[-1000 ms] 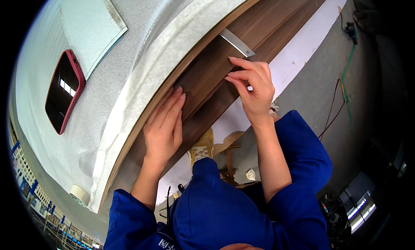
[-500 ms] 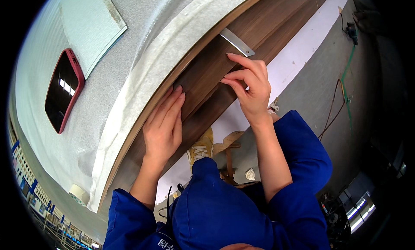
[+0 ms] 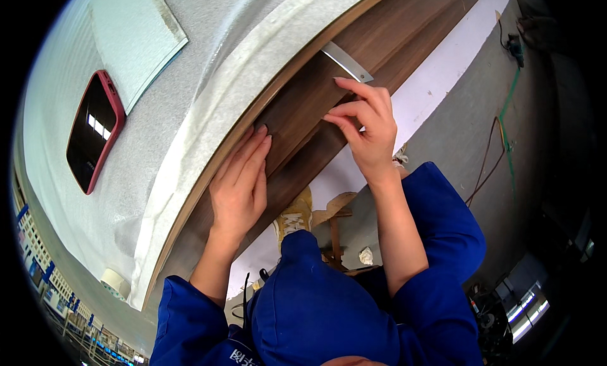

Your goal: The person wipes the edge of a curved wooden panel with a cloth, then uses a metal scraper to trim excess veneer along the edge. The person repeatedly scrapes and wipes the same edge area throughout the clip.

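Brown wood-grain panels (image 3: pixel 297 113) run diagonally in front of me, beneath a raised wooden edge. My left hand (image 3: pixel 237 189) lies on the wood close to that edge, its fingers stretched out and side by side. Over the lower panel, my right hand (image 3: pixel 373 125) is in a pinch, with the thumb tip meeting a fingertip and the index finger raised. Whatever sits in the pinch, if anything, is too small to make out. Just beyond the right fingertips, a flat metal strip (image 3: pixel 348 62) with a small hole at its end rests across the wood.
White padded sheeting (image 3: pixel 171 144) covers the surface at left, bearing a phone in a red case (image 3: pixel 95 135) and a pale flat sheet (image 3: pixel 133 37). A tape roll (image 3: pixel 115 282) is at its lower edge. White paper (image 3: pixel 442 81), cables (image 3: pixel 504 122) and crumpled tissue (image 3: pixel 366 256) lie lower down.
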`<state>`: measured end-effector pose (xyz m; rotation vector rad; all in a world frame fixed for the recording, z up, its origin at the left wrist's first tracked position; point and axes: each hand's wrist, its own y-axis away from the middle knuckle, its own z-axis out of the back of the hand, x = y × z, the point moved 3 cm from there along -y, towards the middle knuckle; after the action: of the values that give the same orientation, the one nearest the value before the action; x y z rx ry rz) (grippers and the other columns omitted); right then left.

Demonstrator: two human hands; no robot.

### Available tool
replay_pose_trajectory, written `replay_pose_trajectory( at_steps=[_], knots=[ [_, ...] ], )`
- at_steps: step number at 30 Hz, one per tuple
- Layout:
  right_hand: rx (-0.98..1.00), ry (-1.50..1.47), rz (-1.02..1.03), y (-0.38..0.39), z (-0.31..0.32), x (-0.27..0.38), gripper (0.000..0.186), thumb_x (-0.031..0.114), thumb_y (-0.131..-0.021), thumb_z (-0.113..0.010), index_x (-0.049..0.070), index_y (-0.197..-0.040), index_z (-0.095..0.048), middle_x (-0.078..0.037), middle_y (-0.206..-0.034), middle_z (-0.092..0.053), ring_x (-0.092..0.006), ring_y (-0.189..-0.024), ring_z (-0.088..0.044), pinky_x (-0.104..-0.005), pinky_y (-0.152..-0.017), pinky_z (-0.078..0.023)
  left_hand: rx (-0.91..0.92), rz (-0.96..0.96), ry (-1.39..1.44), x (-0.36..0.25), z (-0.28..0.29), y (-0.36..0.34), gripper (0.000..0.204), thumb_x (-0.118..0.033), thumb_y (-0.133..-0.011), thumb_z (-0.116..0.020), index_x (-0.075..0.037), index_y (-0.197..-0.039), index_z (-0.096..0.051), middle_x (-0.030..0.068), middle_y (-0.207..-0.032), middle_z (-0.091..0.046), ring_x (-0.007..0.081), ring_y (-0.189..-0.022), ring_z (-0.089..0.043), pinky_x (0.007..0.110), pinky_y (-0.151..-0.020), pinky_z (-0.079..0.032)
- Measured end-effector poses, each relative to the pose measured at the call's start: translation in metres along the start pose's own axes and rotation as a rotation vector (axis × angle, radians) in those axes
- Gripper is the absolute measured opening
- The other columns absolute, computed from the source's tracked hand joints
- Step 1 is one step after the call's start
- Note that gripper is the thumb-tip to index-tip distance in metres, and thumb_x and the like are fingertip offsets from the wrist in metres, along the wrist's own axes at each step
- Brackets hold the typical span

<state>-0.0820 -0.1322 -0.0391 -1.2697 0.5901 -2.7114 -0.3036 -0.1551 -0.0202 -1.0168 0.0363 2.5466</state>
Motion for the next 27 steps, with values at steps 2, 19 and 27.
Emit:
replay_pose_trajectory(
  at_steps=[2,19,27],
  knots=[
    [-0.036,-0.004,-0.048,0.000,0.000,-0.001,0.016,0.006,-0.066,-0.082,0.007,-0.075,-0.068,-0.003,-0.110,-0.070,-0.0200,-0.084,-0.058,-0.0303,-0.060,-0.049,-0.001,-0.001,-0.003,-0.001,0.000,0.000,0.037,0.007,-0.085,-0.058,-0.002,-0.120,-0.067,0.0158,-0.127,-0.065,0.0336,-0.124,-0.059,0.039,-0.102,-0.046],
    [-0.117,0.347,-0.428,-0.026,0.015,-0.005,0.032,0.026,-0.084,-0.077,0.004,-0.099,-0.059,-0.005,-0.089,-0.062,-0.0238,-0.091,-0.055,-0.0365,-0.075,-0.047,0.220,-0.038,-0.389,-0.023,-0.036,-0.034,0.065,-0.025,-0.087,-0.066,-0.032,-0.148,-0.044,0.0150,-0.157,-0.032,0.0398,-0.139,-0.038,0.048,-0.108,-0.037],
    [-0.092,-0.265,-0.709,-0.016,0.010,-0.012,0.015,0.010,-0.087,-0.073,0.002,-0.094,-0.063,0.000,-0.072,-0.061,-0.0059,-0.066,-0.056,-0.0219,-0.060,-0.042,0.365,-0.265,-0.371,-0.014,-0.026,-0.011,0.064,-0.006,-0.079,-0.059,-0.024,-0.140,-0.054,0.0109,-0.156,-0.036,0.0346,-0.139,-0.040,0.051,-0.109,-0.039]
  ],
)
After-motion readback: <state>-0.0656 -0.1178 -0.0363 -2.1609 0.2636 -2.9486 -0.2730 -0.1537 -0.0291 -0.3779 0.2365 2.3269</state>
